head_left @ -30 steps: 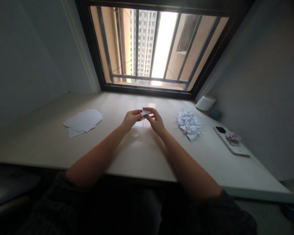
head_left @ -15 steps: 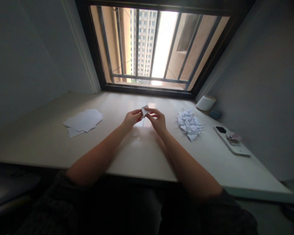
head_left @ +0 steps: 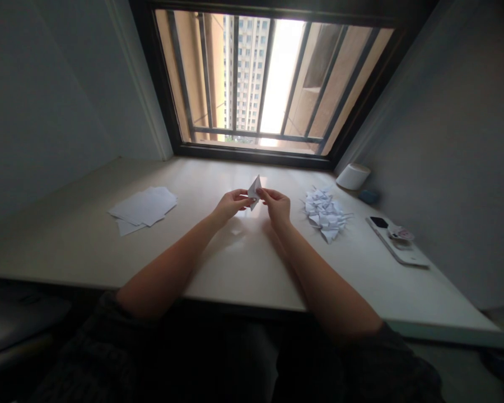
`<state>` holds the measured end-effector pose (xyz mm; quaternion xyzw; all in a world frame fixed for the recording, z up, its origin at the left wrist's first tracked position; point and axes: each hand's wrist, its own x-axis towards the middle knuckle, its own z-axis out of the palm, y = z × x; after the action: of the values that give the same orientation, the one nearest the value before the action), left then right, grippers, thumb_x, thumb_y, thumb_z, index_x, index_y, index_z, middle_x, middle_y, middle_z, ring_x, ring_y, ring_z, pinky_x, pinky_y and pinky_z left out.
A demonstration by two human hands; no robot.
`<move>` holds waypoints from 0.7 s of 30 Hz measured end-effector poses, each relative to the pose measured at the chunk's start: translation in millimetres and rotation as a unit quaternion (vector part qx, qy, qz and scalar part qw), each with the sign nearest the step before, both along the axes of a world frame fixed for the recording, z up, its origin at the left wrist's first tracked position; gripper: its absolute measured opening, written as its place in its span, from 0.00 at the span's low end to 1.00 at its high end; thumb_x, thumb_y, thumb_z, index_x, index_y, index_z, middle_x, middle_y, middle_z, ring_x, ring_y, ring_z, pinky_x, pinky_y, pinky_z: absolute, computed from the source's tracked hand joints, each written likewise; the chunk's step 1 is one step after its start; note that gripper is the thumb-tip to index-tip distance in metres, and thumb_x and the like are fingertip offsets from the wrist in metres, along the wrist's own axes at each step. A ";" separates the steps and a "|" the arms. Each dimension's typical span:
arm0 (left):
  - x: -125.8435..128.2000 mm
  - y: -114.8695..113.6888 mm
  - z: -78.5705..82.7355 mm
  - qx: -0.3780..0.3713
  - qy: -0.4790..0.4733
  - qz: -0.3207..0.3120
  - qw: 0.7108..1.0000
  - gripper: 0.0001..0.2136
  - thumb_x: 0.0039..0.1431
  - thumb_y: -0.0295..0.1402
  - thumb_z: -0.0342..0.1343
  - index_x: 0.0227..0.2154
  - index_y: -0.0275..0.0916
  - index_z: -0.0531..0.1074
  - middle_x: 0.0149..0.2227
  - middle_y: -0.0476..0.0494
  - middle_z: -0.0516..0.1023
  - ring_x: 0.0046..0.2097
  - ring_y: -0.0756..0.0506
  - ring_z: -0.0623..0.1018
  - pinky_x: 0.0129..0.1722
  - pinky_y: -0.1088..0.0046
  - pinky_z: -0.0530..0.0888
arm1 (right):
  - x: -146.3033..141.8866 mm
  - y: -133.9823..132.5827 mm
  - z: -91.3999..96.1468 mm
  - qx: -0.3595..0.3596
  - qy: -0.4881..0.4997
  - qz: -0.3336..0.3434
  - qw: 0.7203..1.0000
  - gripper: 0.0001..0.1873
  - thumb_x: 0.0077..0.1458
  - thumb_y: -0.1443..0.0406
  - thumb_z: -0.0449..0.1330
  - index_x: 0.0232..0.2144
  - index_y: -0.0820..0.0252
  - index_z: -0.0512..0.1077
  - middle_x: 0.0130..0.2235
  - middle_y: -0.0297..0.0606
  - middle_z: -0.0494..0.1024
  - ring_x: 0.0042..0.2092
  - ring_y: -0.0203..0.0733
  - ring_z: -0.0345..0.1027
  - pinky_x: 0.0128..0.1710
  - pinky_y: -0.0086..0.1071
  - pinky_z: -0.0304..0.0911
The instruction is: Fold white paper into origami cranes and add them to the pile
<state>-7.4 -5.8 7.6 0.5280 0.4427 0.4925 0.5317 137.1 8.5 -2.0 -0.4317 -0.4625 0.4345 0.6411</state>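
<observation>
Both of my hands meet above the middle of the pale desk [head_left: 88, 246], pinching a small folded white paper piece [head_left: 255, 191] between them. My left hand [head_left: 231, 205] grips its left side with closed fingers. My right hand [head_left: 276, 206] pinches its right side. The paper stands up as a pointed triangle with its tip toward the window. A pile of several similar folded paper pieces [head_left: 325, 211] lies on the desk to the right of my right hand. A loose stack of flat white sheets [head_left: 143, 207] lies to the left of my left hand.
A phone in a white case [head_left: 396, 241] lies near the right edge of the desk, with a small round object on it. A white cylinder [head_left: 352, 176] and a small dark blue object [head_left: 368, 196] sit in the back right corner. A barred window [head_left: 273, 78] rises behind the desk.
The folded paper has turned from lying flat between my fingers to standing upright as a triangle. My hands shifted slightly right and closer together.
</observation>
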 end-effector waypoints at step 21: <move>2.2 0.1 -0.3 0.044 -0.051 0.080 0.995 0.21 0.37 0.45 0.69 0.33 0.35 0.79 0.32 0.41 0.81 0.34 0.46 0.78 0.41 0.66 0.71 | 3.2 6.6 -8.0 0.014 0.011 0.031 0.999 0.20 0.39 0.54 0.68 0.35 0.59 0.78 0.27 0.35 0.79 0.30 0.36 0.70 0.29 0.29 0.62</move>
<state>-5.2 -5.8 7.3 0.4880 0.4342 0.5783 0.4887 140.3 15.2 -10.0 -0.4034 -0.4743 0.4525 0.6384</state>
